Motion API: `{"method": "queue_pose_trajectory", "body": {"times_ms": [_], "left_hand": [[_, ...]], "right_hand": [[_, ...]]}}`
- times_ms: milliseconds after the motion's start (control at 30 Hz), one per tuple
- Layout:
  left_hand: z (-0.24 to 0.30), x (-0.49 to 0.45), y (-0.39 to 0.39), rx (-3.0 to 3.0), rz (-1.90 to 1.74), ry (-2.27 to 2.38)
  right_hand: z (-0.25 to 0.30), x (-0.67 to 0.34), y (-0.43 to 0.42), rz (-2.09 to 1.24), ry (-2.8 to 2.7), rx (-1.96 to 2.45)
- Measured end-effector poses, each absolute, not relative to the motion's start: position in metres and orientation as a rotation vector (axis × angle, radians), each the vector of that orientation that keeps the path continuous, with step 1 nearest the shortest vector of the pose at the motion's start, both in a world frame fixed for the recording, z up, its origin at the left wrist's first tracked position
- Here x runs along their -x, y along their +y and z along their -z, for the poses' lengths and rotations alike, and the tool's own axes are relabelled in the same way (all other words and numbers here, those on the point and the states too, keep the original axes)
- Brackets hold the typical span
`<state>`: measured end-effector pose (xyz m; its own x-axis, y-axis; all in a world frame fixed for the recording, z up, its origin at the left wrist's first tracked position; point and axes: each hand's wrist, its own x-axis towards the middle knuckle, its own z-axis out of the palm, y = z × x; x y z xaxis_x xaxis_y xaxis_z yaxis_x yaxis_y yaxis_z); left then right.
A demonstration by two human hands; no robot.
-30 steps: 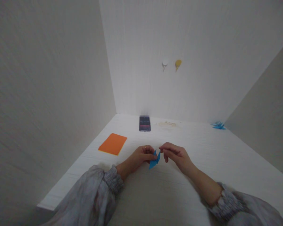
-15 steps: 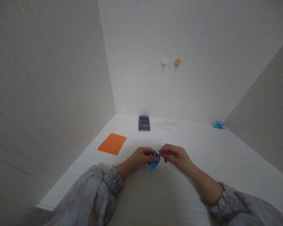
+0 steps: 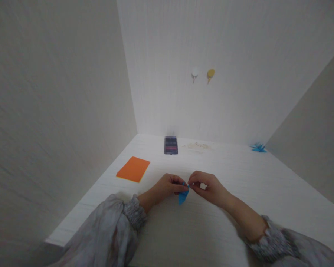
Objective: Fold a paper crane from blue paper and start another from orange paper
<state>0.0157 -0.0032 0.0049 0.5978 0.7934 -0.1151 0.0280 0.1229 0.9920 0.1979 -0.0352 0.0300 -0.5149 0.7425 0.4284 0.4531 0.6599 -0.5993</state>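
A small piece of folded blue paper (image 3: 183, 197) is held up between my hands above the white table. My left hand (image 3: 171, 185), with a ring on one finger, pinches it between thumb and fingers. On its right side, my right hand (image 3: 204, 183) has thumb and forefinger pressed together at the paper's upper tip. The exact shape of the folds is partly hidden behind my fingers.
A stack of orange square paper (image 3: 133, 169) lies left on the white table (image 3: 211, 230). A dark blurred-out device (image 3: 170, 145) stands near the back wall. Folded blue paper pieces (image 3: 258, 148) sit in the back right corner. A white hook (image 3: 195, 74) and a yellow hook (image 3: 210, 73) are on the wall.
My right thumb and forefinger have closed onto the blue paper's upper tip. The paper has turned slightly in my left hand. The view has shifted a little.
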Motion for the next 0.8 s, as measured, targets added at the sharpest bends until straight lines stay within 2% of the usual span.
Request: {"method": "queue_pose_trajectory", "body": {"times_ms": [433, 800], "left_hand": [[-0.007, -0.019, -0.005, -1.282, -0.766, 0.728], [-0.012, -0.019, -0.007, -1.272, -0.906, 0.720]], "right_hand": [[-0.022, -0.198, -0.035, -0.173, -2.246, 0.883], [-0.018, -0.193, -0.036, -0.221, -2.105, 0.863]]}}
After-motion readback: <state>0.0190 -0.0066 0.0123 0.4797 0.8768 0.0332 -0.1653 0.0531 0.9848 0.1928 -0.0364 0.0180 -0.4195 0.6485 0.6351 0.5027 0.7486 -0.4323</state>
